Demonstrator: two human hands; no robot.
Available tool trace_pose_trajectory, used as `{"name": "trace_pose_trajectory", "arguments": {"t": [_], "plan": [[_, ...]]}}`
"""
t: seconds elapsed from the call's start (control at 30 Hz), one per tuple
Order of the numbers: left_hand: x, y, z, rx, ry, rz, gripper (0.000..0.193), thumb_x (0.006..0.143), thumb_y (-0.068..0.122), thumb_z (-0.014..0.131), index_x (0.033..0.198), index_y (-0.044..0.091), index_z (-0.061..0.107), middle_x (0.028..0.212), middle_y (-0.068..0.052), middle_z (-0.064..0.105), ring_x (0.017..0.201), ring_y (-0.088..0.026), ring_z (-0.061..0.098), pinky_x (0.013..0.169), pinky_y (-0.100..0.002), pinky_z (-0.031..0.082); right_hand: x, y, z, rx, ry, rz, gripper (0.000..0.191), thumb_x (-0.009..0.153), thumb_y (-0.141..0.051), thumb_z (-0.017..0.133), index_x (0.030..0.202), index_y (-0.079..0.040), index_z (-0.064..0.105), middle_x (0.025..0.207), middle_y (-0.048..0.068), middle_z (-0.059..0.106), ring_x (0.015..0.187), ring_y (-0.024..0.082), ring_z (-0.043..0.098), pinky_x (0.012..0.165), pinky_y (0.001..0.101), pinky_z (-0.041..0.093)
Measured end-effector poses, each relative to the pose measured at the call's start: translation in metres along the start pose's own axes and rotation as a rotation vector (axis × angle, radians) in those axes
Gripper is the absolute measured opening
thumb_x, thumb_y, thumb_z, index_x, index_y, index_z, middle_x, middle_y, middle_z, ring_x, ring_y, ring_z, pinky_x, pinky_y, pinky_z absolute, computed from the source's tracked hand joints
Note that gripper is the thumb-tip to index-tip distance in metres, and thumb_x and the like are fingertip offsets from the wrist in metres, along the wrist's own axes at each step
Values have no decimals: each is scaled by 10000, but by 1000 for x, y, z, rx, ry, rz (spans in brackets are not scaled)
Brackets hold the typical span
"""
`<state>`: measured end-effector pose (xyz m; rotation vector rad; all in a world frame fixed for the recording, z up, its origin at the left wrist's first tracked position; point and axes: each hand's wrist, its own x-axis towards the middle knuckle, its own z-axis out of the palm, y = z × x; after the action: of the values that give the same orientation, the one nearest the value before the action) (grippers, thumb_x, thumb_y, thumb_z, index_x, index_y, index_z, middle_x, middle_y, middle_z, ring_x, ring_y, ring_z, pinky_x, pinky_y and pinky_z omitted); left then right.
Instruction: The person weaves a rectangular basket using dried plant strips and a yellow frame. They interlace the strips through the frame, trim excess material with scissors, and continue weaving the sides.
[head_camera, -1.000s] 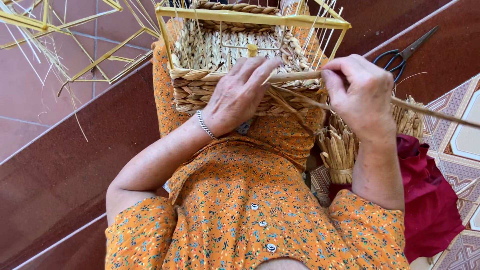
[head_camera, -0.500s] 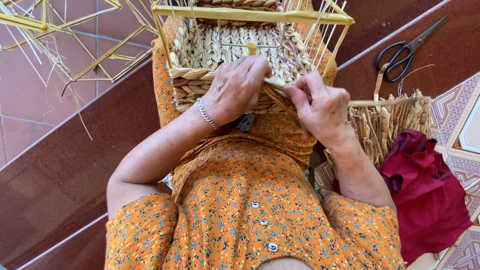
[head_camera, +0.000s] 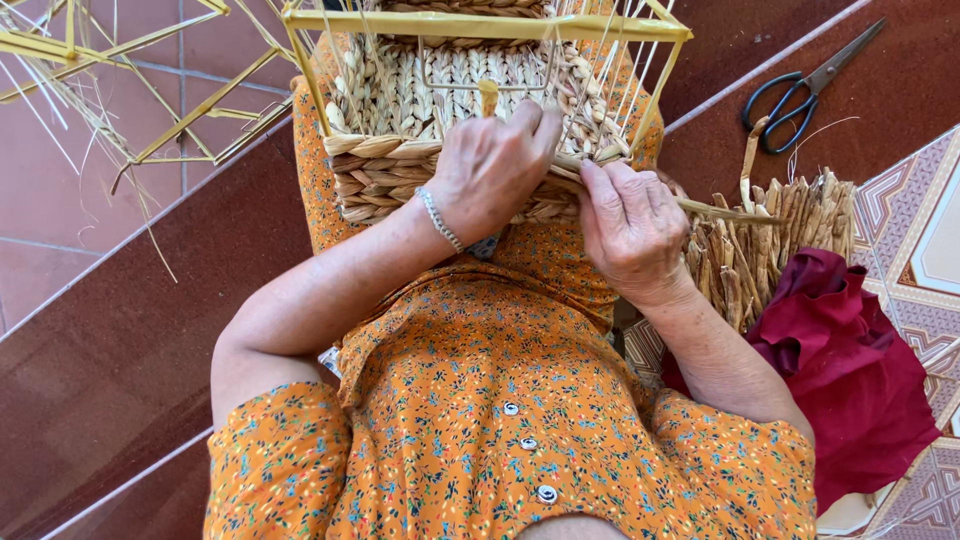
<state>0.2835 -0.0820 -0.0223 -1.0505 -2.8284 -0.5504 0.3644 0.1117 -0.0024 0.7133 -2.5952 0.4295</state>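
A half-woven straw basket (head_camera: 390, 160) on a yellow wire frame (head_camera: 480, 22) rests on my lap, its open top facing away. My left hand (head_camera: 495, 165) lies on the basket's near wall, fingers curled over the woven rim, a bead bracelet on the wrist. My right hand (head_camera: 628, 225) presses against the basket's right corner and pinches a dried straw strand (head_camera: 720, 210) that runs out to the right.
Black-handled scissors (head_camera: 800, 90) lie on the floor at upper right. A bundle of dried straw (head_camera: 770, 245) sits beside a dark red cloth (head_camera: 850, 370) on my right. More yellow wire frames (head_camera: 130, 90) and loose straws lie at upper left.
My right hand has moved left from the pulled-out strand to the basket's right corner. The strand's free end is now shorter. My left hand stays on the basket wall.
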Motion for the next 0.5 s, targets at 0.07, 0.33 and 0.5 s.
{"name": "trace_pose_trajectory", "arguments": {"t": [0.07,0.33,0.5], "plan": [[7,2,1,-68,-105,-79,339,882,49,648,1211,-4,583,761,-138,678,546,-287,671,464,-423,532,-5,5,-3,48,-42,23,343,953,-6,813,1269,12,682,1112,139,675,949,294,690,832,411,578],[-5,-2,-20,-514,-16,21,460,857,-13,631,1310,50,579,1234,-211,613,972,-384,684,788,-486,565,25,11,-47,62,-50,51,228,968,-55,837,1167,-15,733,1058,115,690,935,282,686,805,393,570],[-14,4,-26,-505,6,137,475,805,136,741,1252,86,591,1176,-113,614,1061,-356,643,856,-480,552,50,-4,-65,-145,-21,-278,226,812,-69,762,1022,15,764,936,119,747,778,242,695,637,341,546]]}}
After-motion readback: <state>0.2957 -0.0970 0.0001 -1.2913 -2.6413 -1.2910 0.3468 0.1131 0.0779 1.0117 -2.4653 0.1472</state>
